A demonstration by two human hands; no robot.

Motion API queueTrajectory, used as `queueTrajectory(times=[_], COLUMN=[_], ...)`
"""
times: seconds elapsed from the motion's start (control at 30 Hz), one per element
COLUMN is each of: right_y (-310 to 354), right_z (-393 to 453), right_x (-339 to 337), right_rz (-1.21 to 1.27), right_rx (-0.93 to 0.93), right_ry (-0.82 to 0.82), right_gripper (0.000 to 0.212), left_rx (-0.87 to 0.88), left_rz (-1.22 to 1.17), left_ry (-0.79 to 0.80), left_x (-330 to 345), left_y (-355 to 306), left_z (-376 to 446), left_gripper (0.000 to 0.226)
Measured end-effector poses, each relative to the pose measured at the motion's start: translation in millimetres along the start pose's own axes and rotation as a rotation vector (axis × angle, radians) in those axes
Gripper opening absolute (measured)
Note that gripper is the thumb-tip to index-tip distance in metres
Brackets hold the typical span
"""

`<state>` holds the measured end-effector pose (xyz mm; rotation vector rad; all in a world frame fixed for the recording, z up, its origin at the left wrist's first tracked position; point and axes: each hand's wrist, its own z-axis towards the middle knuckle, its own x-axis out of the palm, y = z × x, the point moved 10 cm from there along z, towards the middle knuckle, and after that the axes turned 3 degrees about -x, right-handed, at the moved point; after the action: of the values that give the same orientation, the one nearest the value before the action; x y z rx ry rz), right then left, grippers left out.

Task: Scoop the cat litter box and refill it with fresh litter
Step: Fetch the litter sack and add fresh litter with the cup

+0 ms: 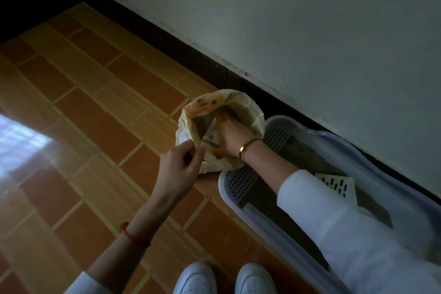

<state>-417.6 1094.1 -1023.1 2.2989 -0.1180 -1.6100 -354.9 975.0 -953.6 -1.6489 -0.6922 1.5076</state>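
Head view: my left hand (pixel 177 169) pinches the soft, crinkly bag (pixel 254 112) rim beside the litter box (pixel 241 180); my right hand (pixel 230 136) reaches inside it, fingers spread; the bag looks light and floppy, so I judge the rim is where to hold.

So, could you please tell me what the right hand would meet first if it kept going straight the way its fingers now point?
Most likely the inside of the yellowish bag: the right hand is already in its open mouth, fingers aimed at the far wall. What lies deeper is too dark to tell.
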Motion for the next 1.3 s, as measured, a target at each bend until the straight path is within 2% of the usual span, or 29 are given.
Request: queueTrajectory(times=[0.07, 0.13, 0.23, 0.37, 0.4, 0.5, 0.57, 0.83, 1.03, 1.13, 1.23, 1.3], right_y=[2.1, 5.0, 4.1, -8.3, -12.1, -22.5, -31.7, -39.8, -73.5, -97.7, -128.4, -135.5], right_z=[6.8, 10.2, 9.8, 7.9, 6.5, -8.3, -19.7, -71.6, -127.2, -163.6, -198.7, -212.4], right_x=[5.9, 7.2, 14.8, 14.8, 10.5, -7.5, -18.7, -46.2, -56.3, -56.5, -52.2, -48.1], right_rz=[-0.047, -0.072, 0.046, 0.256, 0.320, 0.385, 0.413, 0.779, 0.992, 1.010, 0.888, 0.824], right_rx=[0.002, -0.006, 0.028, 0.069, 0.084, 0.127, 0.138, 0.122, 0.144, 0.171, 0.258, 0.256], right_ry=[0.056, 0.086, 0.170, 0.224, 0.210, 0.160, 0.100, -0.047, -0.227, -0.332, -0.422, -0.401], right_gripper=[0.087, 0.081, 0.067, 0.033, 0.034, 0.078, 0.092, 0.088, 0.085, 0.069, 0.084, 0.090], left_rx=[0.006, 0.004, -0.001, -0.013, -0.018, -0.041, -0.052, -0.079, -0.054, -0.043, -0.038, -0.038], left_rz=[-0.011, -0.021, -0.015, -0.022, -0.021, -0.023, -0.037, 0.002, 0.030, 0.044, 0.052, 0.067], left_ry=[0.004, 0.011, 0.016, 0.012, 0.016, 0.020, 0.032, 0.034, 0.027, 0.028, 0.026, 0.020], left_x=[0.6, 1.5, 2.1, 0.9, 1.0, 0.6, 1.3, 1.9, 0.4, 0.5, 1.3, 1.4], left_y=[0.2, 1.6, 4.6, 6.5, 7.0, 9.4, 9.1, 12.0, 2.7, 0.8, 0.9, 1.8], left_z=[0.1, 0.4, 2.0, 2.6, 2.8, 4.2, 4.4, 3.3, 1.0, 1.0, 1.7, 2.3], left_gripper=[0.037, 0.035, 0.033, 0.034, 0.033, 0.032, 0.030, 0.032, 0.028, 0.030, 0.031, 0.033])
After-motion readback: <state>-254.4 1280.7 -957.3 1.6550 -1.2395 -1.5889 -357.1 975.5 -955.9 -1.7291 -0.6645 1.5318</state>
